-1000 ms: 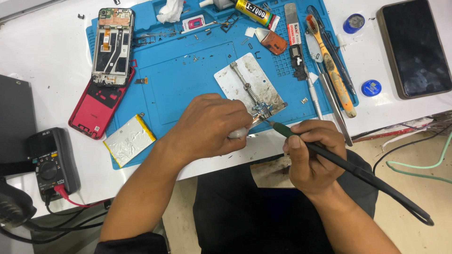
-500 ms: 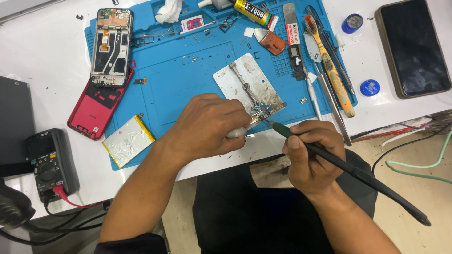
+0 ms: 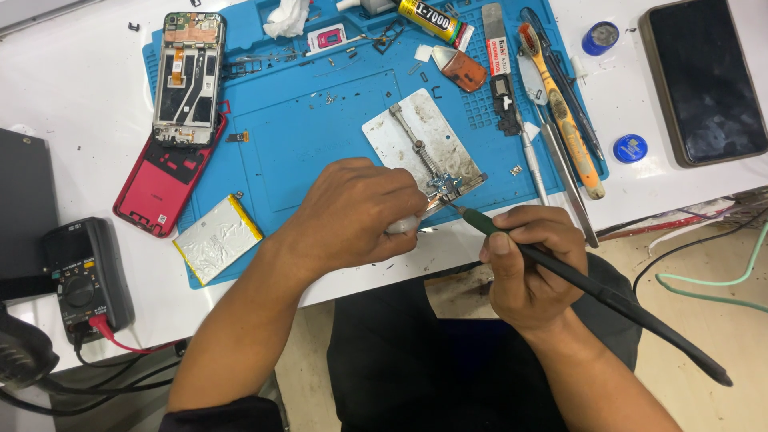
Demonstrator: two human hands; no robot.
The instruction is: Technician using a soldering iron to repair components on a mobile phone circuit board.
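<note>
My right hand (image 3: 532,268) grips a black soldering iron (image 3: 592,292) with a green collar, its tip touching a small circuit board (image 3: 445,189) clamped on a worn white metal holder plate (image 3: 416,144). My left hand (image 3: 352,216) rests curled on the blue work mat (image 3: 312,136) just left of the board, fingers closed on something small and pale (image 3: 400,226) that I cannot make out. Both hands sit at the mat's near edge.
A stripped phone frame (image 3: 188,76) and red back cover (image 3: 164,180) lie at the left, a silver battery (image 3: 218,238) below them. A multimeter (image 3: 84,276) is at far left. Tweezers, a brush (image 3: 560,112), a glue tube (image 3: 428,18) and a dark phone (image 3: 704,76) lie at the right.
Both hands stay at the small board; the view has shifted slightly. The iron tip stays at the same spot.
</note>
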